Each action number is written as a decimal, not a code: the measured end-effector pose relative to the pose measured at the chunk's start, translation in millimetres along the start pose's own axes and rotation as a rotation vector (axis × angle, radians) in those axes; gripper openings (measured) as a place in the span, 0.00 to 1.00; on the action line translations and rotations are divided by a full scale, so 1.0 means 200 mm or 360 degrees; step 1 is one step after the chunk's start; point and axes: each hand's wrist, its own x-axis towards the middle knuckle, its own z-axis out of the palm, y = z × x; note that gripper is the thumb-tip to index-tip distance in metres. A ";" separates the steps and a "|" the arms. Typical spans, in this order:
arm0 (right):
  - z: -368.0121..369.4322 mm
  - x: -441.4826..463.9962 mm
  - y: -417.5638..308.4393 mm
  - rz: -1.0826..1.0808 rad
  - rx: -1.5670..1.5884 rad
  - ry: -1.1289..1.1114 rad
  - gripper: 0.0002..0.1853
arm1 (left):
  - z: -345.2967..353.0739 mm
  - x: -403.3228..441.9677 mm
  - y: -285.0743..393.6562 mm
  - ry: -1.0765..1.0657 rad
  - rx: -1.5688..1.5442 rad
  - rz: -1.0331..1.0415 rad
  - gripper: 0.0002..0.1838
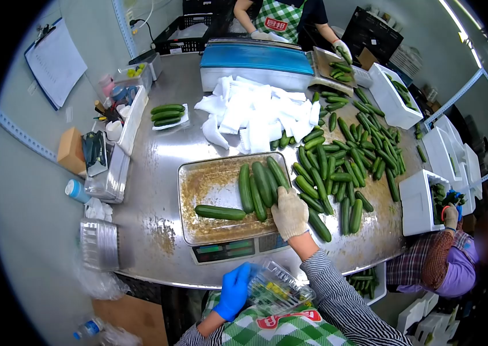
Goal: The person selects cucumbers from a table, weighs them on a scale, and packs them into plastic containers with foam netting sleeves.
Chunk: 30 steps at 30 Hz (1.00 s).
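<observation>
My left hand (234, 291), in a blue glove, grips the edge of a clear plastic box (275, 288) close to my apron. Yellow bits show through the box. My right hand (290, 213), in a pale knit glove, reaches over the right rim of the metal scale tray (198, 173). Its fingers are closed around the lower end of a cucumber (278, 172); the fingertips are partly hidden. Several more cucumbers (245, 188) lie side by side next to it on the tray. Another cucumber (219, 213) lies crosswise at the tray's lower left.
A big cucumber pile (353, 155) covers the table's right side. White cloth-like sleeves (255, 112) are heaped behind the tray, near a small pack of cucumbers (168, 115). Stacked clear boxes (98, 245) stand left. Co-workers stand at the back and right, by white foam boxes (414, 196).
</observation>
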 end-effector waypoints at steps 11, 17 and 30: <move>-0.22 -0.21 0.40 0.1129 0.2481 0.0027 0.23 | -0.11 -0.01 -0.01 -0.0554 0.0135 0.0283 0.21; 0.21 -0.01 1.12 0.0676 0.0894 0.0460 0.22 | -0.02 -0.02 0.05 -0.0795 0.0542 0.0965 0.27; 0.00 0.60 0.73 -0.0102 0.0164 0.0517 0.28 | 0.15 0.02 0.02 -0.0504 0.0697 0.0911 0.20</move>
